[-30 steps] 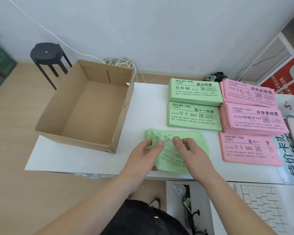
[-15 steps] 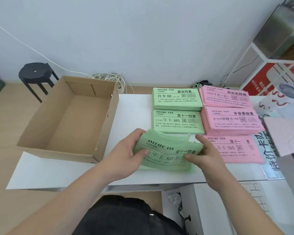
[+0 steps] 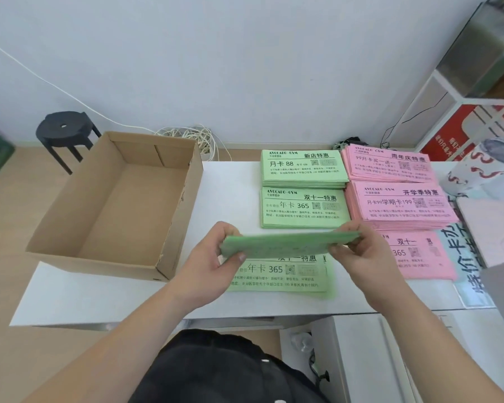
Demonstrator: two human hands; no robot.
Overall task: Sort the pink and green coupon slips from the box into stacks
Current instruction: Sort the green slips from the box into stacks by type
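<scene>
My left hand [image 3: 213, 257] and right hand [image 3: 361, 254] each grip one end of the green coupon slip bundle [image 3: 288, 242], fingers curled round it. The bundle is held just right of the cardboard box [image 3: 93, 264], above a flat green slip [image 3: 282, 276].

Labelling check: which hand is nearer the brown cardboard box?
Left. Left hand grips the green paper slips just right of the brown cardboard box; right hand holds their far end.
</scene>
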